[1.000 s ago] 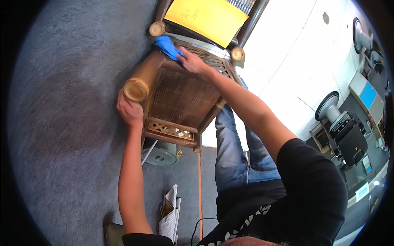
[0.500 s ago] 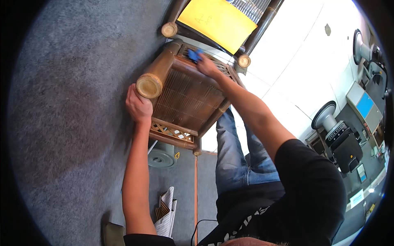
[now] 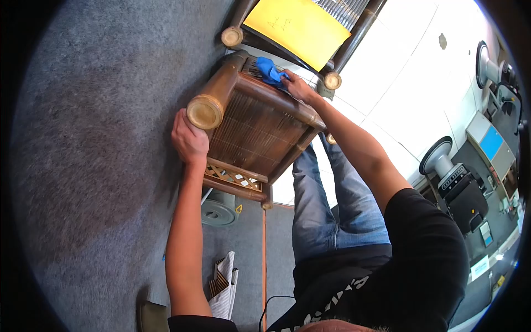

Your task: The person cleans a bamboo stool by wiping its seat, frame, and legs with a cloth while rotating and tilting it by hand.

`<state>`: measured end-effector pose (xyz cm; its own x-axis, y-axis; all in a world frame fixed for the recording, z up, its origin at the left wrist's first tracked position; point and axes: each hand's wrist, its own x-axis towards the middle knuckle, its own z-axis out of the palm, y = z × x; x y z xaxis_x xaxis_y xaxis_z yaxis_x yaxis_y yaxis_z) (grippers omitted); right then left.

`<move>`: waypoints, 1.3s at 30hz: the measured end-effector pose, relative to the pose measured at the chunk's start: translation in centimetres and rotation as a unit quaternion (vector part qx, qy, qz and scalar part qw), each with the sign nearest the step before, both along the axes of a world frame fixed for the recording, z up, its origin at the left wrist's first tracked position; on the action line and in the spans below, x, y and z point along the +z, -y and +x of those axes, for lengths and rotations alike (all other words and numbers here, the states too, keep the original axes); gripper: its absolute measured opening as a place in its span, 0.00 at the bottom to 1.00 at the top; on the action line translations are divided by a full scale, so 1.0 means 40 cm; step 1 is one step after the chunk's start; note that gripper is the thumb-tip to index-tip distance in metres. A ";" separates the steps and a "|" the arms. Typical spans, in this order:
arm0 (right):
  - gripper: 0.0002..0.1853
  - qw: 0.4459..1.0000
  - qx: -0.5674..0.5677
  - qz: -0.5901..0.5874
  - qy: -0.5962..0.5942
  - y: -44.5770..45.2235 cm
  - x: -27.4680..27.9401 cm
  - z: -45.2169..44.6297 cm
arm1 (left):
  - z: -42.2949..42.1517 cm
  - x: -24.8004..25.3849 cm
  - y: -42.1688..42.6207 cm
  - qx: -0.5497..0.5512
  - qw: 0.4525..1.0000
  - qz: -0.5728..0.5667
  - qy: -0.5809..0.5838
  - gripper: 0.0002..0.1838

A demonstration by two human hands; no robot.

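A brown bamboo stool or small table (image 3: 260,130) is tilted in front of me, with a slatted panel and lattice sides. My left hand (image 3: 189,138) is wrapped round its thick round leg (image 3: 204,112), near the pale cut end; some fingers are hidden behind it. In my right hand (image 3: 298,87) is a bunched blue cloth (image 3: 269,71), pinched at one end. The cloth lies against the lattice side along the far edge of the furniture.
Beyond stands another bamboo piece (image 3: 354,44) with a yellow sheet (image 3: 298,30) on top. A grey lidded bin (image 3: 218,213) and a folded striped cloth (image 3: 224,288) are on the near side. Black salon-type chairs (image 3: 462,193) stand at the right on white tiles.
My right hand has moved slightly right along the far edge, and the blue cloth now shows more fully, spread out to the left of the fingers. My left hand keeps its hold on the leg.
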<state>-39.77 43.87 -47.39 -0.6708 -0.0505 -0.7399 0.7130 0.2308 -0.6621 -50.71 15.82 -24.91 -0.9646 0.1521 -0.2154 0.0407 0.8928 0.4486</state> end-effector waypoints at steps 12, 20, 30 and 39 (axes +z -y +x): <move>0.20 0.998 0.039 -0.044 -0.038 0.189 -0.205 -0.190 | -0.006 -0.032 0.009 -0.035 0.997 0.042 -0.048 0.17; 0.10 0.928 0.237 0.122 -0.261 0.218 -0.631 -0.214 | -0.016 -0.026 -0.007 -0.032 0.998 0.042 -0.032 0.16; 0.28 0.992 -0.101 -0.075 -0.003 0.206 -0.316 -0.239 | -0.022 -0.014 -0.010 -0.019 0.999 0.040 -0.001 0.16; 0.35 0.957 -0.222 -0.168 -0.079 0.249 0.116 -0.155 | -0.006 -0.018 -0.006 -0.042 0.995 -0.009 -0.085 0.16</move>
